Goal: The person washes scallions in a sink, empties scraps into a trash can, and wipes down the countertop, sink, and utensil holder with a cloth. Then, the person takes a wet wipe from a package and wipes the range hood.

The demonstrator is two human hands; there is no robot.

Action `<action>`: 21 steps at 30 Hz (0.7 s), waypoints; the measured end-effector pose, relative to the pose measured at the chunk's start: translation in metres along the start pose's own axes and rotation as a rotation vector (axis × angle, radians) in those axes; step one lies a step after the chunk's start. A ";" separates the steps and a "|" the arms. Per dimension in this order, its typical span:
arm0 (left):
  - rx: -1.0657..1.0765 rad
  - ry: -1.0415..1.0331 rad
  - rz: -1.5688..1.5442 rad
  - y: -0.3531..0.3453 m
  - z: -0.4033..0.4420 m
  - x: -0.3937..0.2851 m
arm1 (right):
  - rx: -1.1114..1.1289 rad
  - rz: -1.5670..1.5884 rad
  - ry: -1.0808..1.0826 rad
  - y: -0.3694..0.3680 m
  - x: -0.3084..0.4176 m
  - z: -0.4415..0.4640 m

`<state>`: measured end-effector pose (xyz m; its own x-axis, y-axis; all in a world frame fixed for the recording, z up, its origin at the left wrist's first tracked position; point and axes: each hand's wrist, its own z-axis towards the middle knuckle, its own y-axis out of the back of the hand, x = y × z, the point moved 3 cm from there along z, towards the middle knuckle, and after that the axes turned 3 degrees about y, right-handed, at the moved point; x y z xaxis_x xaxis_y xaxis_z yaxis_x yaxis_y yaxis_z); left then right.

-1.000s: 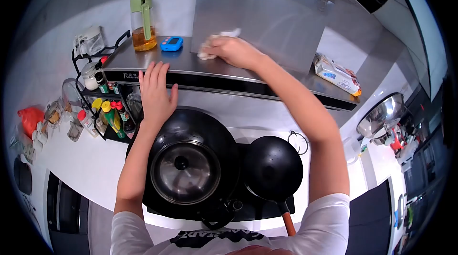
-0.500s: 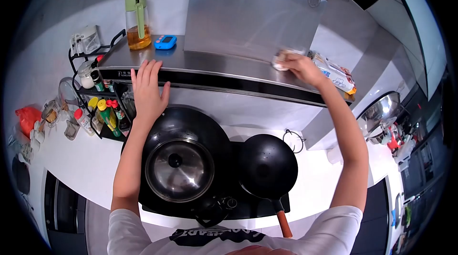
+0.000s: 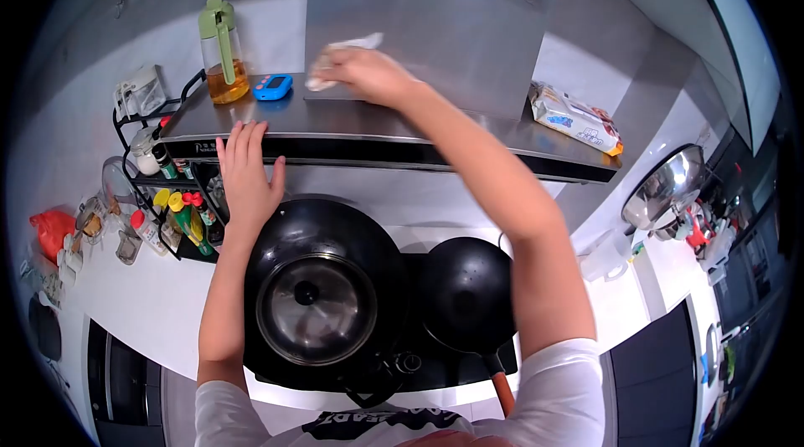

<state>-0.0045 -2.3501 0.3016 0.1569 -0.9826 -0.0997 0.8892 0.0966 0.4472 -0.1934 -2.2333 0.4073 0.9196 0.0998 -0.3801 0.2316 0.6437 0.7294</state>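
My right hand (image 3: 368,74) is closed on a crumpled white cloth or wipe (image 3: 342,52), at the lower left part of the upright steel panel (image 3: 435,37). My left hand (image 3: 247,171) rests with fingers spread on the front edge of the steel range hood top (image 3: 352,116). A blue timer (image 3: 272,88) lies on the hood top between the two hands. To its left stands an oil bottle (image 3: 224,62) with a green lid. A white wipes packet (image 3: 574,119) lies at the right end of the hood top.
Below, a lidded wok (image 3: 318,309) and a black pan (image 3: 469,292) with a wooden handle sit on the stove. A black rack (image 3: 155,179) with seasoning bottles stands at the left. A steel bowl (image 3: 666,187) leans at the right.
My right hand went with the cloth from the left part of the hood top to its right end, then back left to the panel's lower left. My left hand stays on the edge.
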 end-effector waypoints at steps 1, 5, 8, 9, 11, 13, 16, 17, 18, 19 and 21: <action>0.000 0.000 0.009 0.000 0.000 -0.001 | -0.002 0.035 0.039 -0.006 0.003 0.013; 0.009 -0.013 0.021 0.002 0.001 -0.001 | 0.033 0.017 -0.010 0.006 0.000 -0.006; 0.005 -0.006 0.004 0.002 0.000 -0.002 | 0.083 0.015 -0.170 0.049 -0.016 -0.078; 0.001 -0.008 0.001 0.002 0.000 -0.002 | 0.117 -0.003 -0.187 0.062 -0.025 -0.104; 0.004 -0.002 -0.003 0.003 0.000 -0.003 | 0.157 -0.001 -0.269 0.092 -0.041 -0.142; 0.005 -0.003 0.001 0.003 0.001 -0.002 | 0.009 -0.092 -0.399 0.133 -0.062 -0.149; 0.012 -0.012 0.013 0.005 0.002 -0.005 | -0.367 -0.201 -0.505 0.181 -0.096 -0.130; 0.010 -0.009 0.021 0.006 0.002 -0.004 | -0.448 -0.280 -0.494 0.177 -0.103 -0.124; 0.009 -0.007 0.025 0.005 0.002 -0.004 | -0.525 -0.361 -0.486 0.169 -0.110 -0.118; 0.011 -0.006 0.023 0.004 0.002 -0.006 | -0.598 -0.447 -0.481 0.163 -0.106 -0.112; 0.014 0.000 0.023 0.002 0.003 -0.006 | -0.475 -0.328 -0.289 0.130 -0.076 -0.100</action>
<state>-0.0046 -2.3448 0.3058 0.1773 -0.9801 -0.0889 0.8792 0.1171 0.4618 -0.2653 -2.0818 0.4742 0.8886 -0.3249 -0.3239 0.4103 0.8786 0.2445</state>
